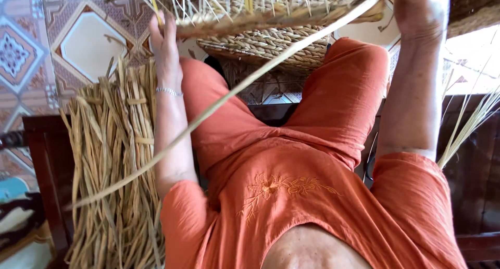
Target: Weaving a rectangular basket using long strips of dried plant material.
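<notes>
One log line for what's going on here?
left hand: on woven basket edge | right hand: grips basket | long strand: trails | reed bundle: beside

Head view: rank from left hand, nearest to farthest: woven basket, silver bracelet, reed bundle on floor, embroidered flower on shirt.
From the left hand:
1. Woven basket, touching the fingers, top of frame.
2. Silver bracelet, on that same wrist, just below.
3. Reed bundle, lower left on the floor.
4. Embroidered flower, centre of the shirt, farthest.

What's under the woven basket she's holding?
Under the basket lie the orange-clad knees and patterned floor tiles. The basket covers whatever sits further beyond.
</notes>
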